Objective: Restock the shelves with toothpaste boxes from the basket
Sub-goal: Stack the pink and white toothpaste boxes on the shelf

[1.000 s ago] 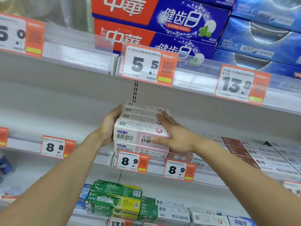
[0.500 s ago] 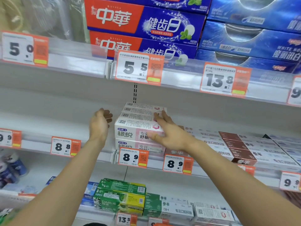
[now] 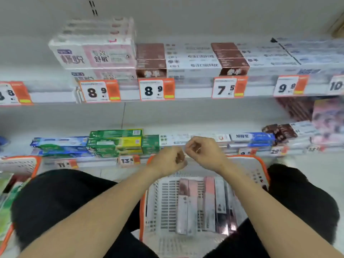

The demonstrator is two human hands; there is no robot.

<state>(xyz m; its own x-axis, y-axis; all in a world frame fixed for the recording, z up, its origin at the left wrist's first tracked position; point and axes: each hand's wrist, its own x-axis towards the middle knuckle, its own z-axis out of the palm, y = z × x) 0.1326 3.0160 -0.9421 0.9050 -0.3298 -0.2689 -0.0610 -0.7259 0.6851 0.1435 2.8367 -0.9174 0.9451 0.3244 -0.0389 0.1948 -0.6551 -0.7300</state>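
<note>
Both hands hanging over the basket (image 3: 260,170) with fingers curled, gripping nothing: left hand (image 3: 170,161) clenched loosely, right hand (image 3: 203,152) the same, nearly touching each other. Toothpaste boxes (image 3: 202,205) lying lengthwise in the basket between the knees, several waiting to be shelved. Pink-white stack (image 3: 96,53) sitting at the left of the middle shelf (image 3: 195,93), two layers high, above the 8.9 tag. Risks: frame is blurring, so a reach down now is likely grabbing unevenly; taking too many boxes at once is risking a drop; adding onto the tall stack could be toppling it or pushing boxes into the brown neighbours (image 3: 150,58) just beside.
</note>
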